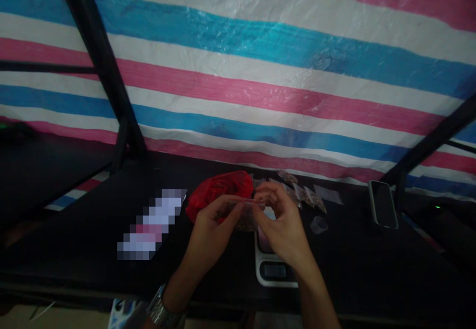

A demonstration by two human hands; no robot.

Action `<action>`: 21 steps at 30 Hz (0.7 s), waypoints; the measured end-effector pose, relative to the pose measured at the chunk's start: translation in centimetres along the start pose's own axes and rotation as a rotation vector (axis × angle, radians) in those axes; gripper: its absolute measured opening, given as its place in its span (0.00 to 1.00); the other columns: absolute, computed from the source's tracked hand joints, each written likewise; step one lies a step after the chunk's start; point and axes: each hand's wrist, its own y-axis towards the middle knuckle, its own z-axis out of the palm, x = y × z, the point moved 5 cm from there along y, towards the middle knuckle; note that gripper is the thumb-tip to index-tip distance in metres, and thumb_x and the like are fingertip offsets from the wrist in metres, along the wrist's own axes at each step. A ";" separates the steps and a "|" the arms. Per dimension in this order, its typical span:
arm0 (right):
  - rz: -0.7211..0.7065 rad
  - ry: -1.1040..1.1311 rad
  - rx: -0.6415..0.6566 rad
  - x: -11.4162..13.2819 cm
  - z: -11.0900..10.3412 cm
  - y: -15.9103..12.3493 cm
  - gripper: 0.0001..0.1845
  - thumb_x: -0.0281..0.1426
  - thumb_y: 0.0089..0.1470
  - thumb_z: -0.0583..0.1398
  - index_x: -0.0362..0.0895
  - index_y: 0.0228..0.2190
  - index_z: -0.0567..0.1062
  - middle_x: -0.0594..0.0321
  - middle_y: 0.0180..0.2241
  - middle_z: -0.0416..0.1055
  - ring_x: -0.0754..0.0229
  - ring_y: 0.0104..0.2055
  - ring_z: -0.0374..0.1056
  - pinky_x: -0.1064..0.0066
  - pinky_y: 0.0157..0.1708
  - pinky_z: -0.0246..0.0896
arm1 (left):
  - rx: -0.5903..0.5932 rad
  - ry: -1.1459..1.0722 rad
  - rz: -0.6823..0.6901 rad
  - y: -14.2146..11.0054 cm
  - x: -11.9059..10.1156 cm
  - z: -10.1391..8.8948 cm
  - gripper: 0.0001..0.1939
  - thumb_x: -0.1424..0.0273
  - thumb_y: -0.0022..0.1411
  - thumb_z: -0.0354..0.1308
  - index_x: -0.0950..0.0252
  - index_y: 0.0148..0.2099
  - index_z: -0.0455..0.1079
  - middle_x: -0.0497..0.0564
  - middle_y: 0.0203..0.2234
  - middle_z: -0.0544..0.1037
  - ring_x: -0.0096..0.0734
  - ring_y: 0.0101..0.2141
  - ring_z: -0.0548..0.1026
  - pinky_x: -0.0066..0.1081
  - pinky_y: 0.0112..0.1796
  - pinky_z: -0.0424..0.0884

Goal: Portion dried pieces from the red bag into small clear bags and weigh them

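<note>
Both hands pinch the top edge of a small clear zip bag (246, 216), which hangs between them with some small brownish contents low inside. My left hand (215, 222) grips the left end of the bag's mouth, and a metal watch sits on that wrist. The right end is pinched by my right hand (278, 220), which hovers over a white digital scale (262, 280) and hides part of it. Just behind the left hand lies a red plastic bag (217, 188).
Several filled small bags (312, 199) lie behind the right hand, near a flat clear bag (329, 194). A small clear cup (319, 225) and a phone (383, 204) are to the right. A blurred-out paper (156, 220) lies left. Striped sheeting (260, 96) hangs behind the black table (92, 225).
</note>
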 end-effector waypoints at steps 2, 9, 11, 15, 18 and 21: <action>0.012 0.007 0.020 0.1 0.4 0.1 0.15 0.29 0.57 0.65 0.49 0.47 0.74 0.69 0.35 0.75 0.62 0.38 0.72 0.70 0.42 0.66 | -0.021 -0.021 -0.006 0.1 0.1 -0.3 0.08 0.63 0.62 0.69 0.61 0.40 0.82 0.49 0.35 0.88 0.33 0.37 0.86 0.25 0.39 0.80; 0.022 -0.012 0.028 0.0 1.3 0.2 0.12 0.29 0.58 0.66 0.50 0.45 0.75 0.70 0.33 0.74 0.62 0.36 0.72 0.72 0.39 0.67 | -0.027 0.002 -0.019 0.1 0.0 -0.9 0.07 0.64 0.62 0.69 0.62 0.39 0.83 0.50 0.35 0.88 0.33 0.36 0.85 0.25 0.39 0.80; 0.014 -0.015 0.028 -0.1 1.5 0.2 0.13 0.29 0.59 0.66 0.50 0.46 0.75 0.69 0.34 0.75 0.62 0.36 0.73 0.72 0.40 0.69 | -0.039 -0.003 -0.018 0.1 0.0 -1.0 0.07 0.64 0.61 0.69 0.62 0.39 0.83 0.49 0.35 0.88 0.33 0.37 0.85 0.25 0.39 0.79; -0.003 -0.034 0.002 -0.2 1.6 0.2 0.12 0.30 0.58 0.66 0.50 0.45 0.76 0.68 0.35 0.77 0.62 0.37 0.75 0.72 0.40 0.70 | 0.006 -0.026 -0.027 0.1 -0.1 -1.1 0.07 0.65 0.63 0.67 0.61 0.40 0.85 0.50 0.37 0.88 0.33 0.39 0.85 0.25 0.41 0.79; -0.013 -0.043 -0.061 -0.1 1.2 0.3 0.12 0.30 0.56 0.68 0.50 0.42 0.76 0.68 0.34 0.78 0.62 0.36 0.76 0.72 0.39 0.70 | 0.042 -0.008 -0.015 0.1 -0.2 -1.1 0.10 0.65 0.67 0.64 0.60 0.43 0.85 0.51 0.39 0.88 0.33 0.40 0.85 0.26 0.42 0.79; -0.007 -0.031 -0.078 -0.1 0.9 0.5 0.15 0.30 0.54 0.70 0.50 0.44 0.76 0.68 0.32 0.80 0.61 0.35 0.76 0.70 0.40 0.70 | 0.020 0.065 0.024 0.1 -0.6 -1.3 0.10 0.64 0.67 0.63 0.60 0.42 0.86 0.50 0.37 0.88 0.33 0.38 0.85 0.25 0.40 0.78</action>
